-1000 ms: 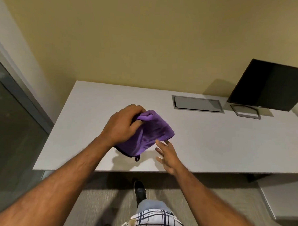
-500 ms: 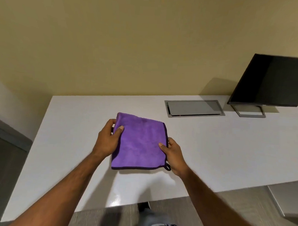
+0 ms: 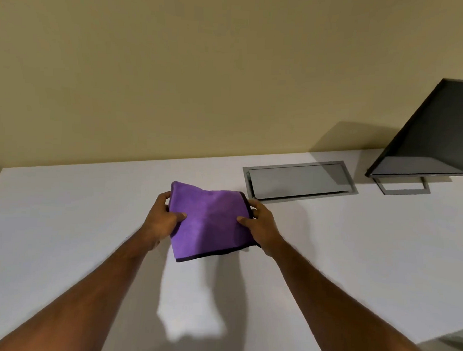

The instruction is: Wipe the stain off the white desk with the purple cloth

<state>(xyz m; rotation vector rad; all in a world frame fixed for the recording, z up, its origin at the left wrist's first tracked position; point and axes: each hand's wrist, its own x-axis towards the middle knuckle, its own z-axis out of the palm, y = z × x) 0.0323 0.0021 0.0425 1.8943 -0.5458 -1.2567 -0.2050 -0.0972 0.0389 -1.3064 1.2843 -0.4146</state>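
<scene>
The purple cloth (image 3: pixel 209 222), folded into a rough square with a dark hem, is held over the middle of the white desk (image 3: pixel 63 234). My left hand (image 3: pixel 160 220) grips its left edge, thumb on top. Its right edge is gripped the same way by my right hand (image 3: pixel 260 225). The cloth's near edge hangs a little above the desk and casts a shadow below. I can make out no stain on the desk surface; the part under the cloth is hidden.
A grey cable-hatch plate (image 3: pixel 299 181) is set into the desk just behind and right of the cloth. A dark monitor (image 3: pixel 433 136) on a grey frame stand (image 3: pixel 402 186) stands at the back right. A yellow wall (image 3: pixel 203 68) runs along the desk's far edge.
The cloth went from bunched in my left hand to spread between both hands. My hands and cloth have moved farther over the desk, toward the hatch plate, and my view has come closer.
</scene>
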